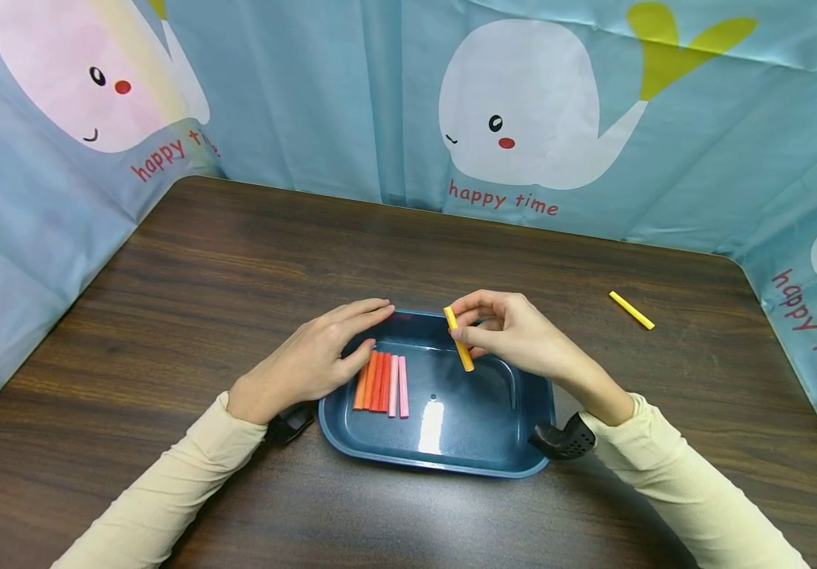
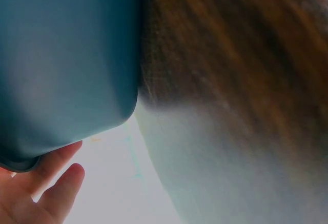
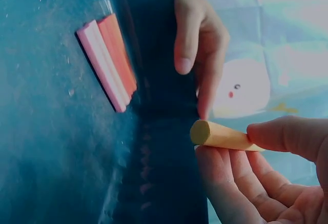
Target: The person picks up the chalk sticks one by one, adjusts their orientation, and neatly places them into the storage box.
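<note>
Over the far side of a dark blue tray (image 1: 476, 423), my right hand (image 1: 511, 328) pinches a yellow stick of chalk (image 1: 466, 359) between thumb and fingers. The right wrist view shows the round, flat end of that yellow chalk (image 3: 201, 133). My left hand (image 1: 316, 352) holds the tray's far left corner, thumb on the inner side and fingers outside the wall. Inside the tray, near its left wall, several chalk sticks lie side by side: orange chalk (image 1: 362, 391), red chalk (image 1: 382, 383) and pink chalk (image 1: 403, 387). My left hand partly covers the orange end of the row.
Another yellow chalk stick (image 1: 631, 310) lies on the dark wooden table (image 1: 252, 245), to the right beyond the tray. A light blue curtain (image 1: 323, 95) with printed whales stands along the table's back and sides. Black wrist mounts (image 1: 565, 438) hang close to the tray's sides.
</note>
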`<action>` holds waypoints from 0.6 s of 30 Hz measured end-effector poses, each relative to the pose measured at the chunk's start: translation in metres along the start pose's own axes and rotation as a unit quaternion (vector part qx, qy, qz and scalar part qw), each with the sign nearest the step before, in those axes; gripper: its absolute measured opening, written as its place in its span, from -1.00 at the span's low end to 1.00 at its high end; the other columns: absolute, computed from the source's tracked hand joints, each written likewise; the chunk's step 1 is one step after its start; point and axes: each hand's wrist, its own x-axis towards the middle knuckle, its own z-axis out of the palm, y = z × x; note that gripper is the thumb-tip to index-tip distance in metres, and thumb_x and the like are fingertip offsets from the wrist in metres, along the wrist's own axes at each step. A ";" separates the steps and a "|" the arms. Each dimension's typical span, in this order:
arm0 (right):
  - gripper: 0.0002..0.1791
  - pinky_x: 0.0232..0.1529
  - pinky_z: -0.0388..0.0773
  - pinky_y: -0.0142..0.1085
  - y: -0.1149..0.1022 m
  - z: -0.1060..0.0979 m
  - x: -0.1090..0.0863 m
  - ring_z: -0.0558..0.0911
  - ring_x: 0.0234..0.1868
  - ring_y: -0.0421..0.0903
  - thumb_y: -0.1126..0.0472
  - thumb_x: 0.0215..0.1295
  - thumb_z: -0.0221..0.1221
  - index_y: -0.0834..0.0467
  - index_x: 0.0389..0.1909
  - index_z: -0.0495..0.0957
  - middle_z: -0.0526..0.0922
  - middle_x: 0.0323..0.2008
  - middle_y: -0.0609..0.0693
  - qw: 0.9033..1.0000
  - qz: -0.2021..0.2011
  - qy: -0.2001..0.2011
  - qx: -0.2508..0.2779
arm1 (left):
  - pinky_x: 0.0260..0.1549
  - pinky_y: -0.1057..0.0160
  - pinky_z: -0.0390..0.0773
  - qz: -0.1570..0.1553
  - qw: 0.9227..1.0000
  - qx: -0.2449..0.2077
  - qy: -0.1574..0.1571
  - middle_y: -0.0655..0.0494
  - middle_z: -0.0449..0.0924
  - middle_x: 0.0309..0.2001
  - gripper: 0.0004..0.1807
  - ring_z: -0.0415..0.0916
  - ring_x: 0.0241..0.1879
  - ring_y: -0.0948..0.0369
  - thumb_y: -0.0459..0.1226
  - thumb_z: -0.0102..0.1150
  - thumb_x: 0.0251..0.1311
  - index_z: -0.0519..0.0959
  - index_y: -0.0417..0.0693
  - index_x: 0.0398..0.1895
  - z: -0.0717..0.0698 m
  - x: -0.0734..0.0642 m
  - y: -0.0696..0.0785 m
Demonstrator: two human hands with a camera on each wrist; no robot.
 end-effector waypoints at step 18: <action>-0.62 -0.18 0.73 -0.20 -0.006 0.019 0.014 0.71 -0.29 -0.09 0.31 0.31 0.23 0.31 0.13 0.52 0.66 -0.13 0.18 0.999 -0.002 -0.035 -0.008 | 0.33 -0.04 0.41 0.001 1.000 0.001 -0.004 0.05 0.36 0.42 -0.43 0.37 0.38 0.10 -0.28 0.13 0.33 0.38 -0.03 0.42 -0.001 0.001 -0.001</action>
